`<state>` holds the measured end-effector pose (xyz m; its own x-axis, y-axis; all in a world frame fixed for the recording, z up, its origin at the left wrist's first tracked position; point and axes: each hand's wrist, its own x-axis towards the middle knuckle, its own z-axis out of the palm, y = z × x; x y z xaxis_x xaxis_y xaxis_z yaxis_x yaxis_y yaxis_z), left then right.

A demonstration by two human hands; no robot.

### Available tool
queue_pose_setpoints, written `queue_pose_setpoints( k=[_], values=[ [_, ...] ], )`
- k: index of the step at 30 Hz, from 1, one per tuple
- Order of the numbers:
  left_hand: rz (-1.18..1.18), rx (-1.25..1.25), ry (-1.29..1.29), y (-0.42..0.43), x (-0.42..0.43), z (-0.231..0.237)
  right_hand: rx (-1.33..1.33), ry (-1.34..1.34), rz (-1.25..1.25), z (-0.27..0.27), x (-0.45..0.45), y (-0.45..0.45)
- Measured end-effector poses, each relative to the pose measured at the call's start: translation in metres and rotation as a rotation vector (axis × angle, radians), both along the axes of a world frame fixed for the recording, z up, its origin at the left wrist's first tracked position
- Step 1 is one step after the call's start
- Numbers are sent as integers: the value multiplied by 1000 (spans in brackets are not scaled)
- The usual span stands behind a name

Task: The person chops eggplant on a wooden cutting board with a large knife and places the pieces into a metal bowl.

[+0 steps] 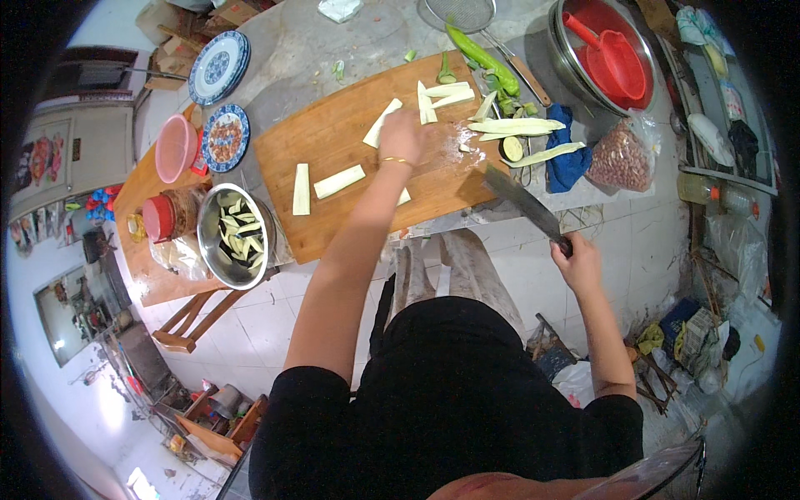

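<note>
My right hand (579, 261) grips the dark handle of a cleaver (524, 203); its blade reaches over the board's right front edge. Over the wooden cutting board (275, 144) is my left hand (402, 134), a gold bracelet at its wrist. Its fingers are partly hidden and blurred, beside a pale eggplant slab (382, 123); whether they hold it I cannot tell. Two more slabs (339, 181) lie to the left, and another piece (404, 197) shows past my forearm. Several cut strips (450, 94) and an eggplant stem cap (445, 76) rest near the far edge.
Left of the board stands a steel bowl of eggplant pieces (240, 234), near a plate of peanuts (225, 137). Peel strips (519, 127), a green pepper (487, 59), a blue cloth (567, 150) and a bag of peanuts (622, 156) lie right. Steel basins (556, 56) stand beyond.
</note>
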<state>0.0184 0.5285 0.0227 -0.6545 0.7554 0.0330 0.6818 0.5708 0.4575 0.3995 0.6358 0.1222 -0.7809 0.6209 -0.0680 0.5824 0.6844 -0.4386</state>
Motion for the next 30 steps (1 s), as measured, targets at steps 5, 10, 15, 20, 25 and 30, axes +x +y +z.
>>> queue_pose_setpoints(
  k=[5,10,15,20,25,30],
  values=[
    [290,39,147,-70,-31,-22,-230,49,-333,-24,4,-23],
    [279,147,64,-105,-14,-14,-425,-29,-292,-27,-24,-46],
    [118,281,125,-153,61,-15,-494,-59,-130,-38,-73,-65],
    [163,173,96,-161,99,-25,-330,-180,101,-27,-127,-80],
    [227,233,202,-159,104,-37,-137,-244,294,-21,-149,-88],
    [268,252,258,-158,109,-40,-82,-259,368,-19,-148,-85]
  ],
)
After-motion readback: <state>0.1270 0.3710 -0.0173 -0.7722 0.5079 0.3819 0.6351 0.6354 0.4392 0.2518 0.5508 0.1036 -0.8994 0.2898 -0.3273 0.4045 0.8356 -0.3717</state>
